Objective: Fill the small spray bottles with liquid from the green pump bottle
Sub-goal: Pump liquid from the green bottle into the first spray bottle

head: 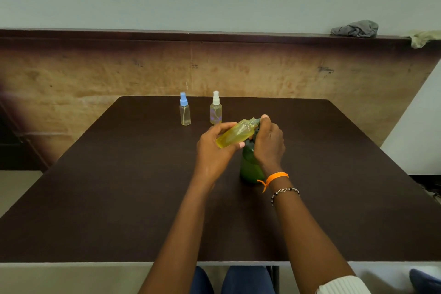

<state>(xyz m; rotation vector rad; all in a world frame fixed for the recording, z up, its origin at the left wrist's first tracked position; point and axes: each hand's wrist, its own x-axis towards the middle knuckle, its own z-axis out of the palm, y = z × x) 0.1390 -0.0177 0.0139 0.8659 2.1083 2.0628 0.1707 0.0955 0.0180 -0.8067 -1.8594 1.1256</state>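
Note:
My left hand [216,148] grips a small clear bottle [236,133] full of yellow liquid, tilted with its uncapped neck up and to the right. That neck meets the pump head of the green pump bottle [250,167], which stands on the dark table [119,198]. My right hand [269,141] is curled over the pump head and hides it. Two small spray bottles stand at the table's far edge: one with a blue cap [185,110] and one with a white cap [216,108]. Both look nearly clear.
A brown panel wall [119,74] rises just behind the table's far edge. A grey cloth [355,28] and a pale cloth [422,38] lie on the ledge at the upper right. My knees show below the table's near edge.

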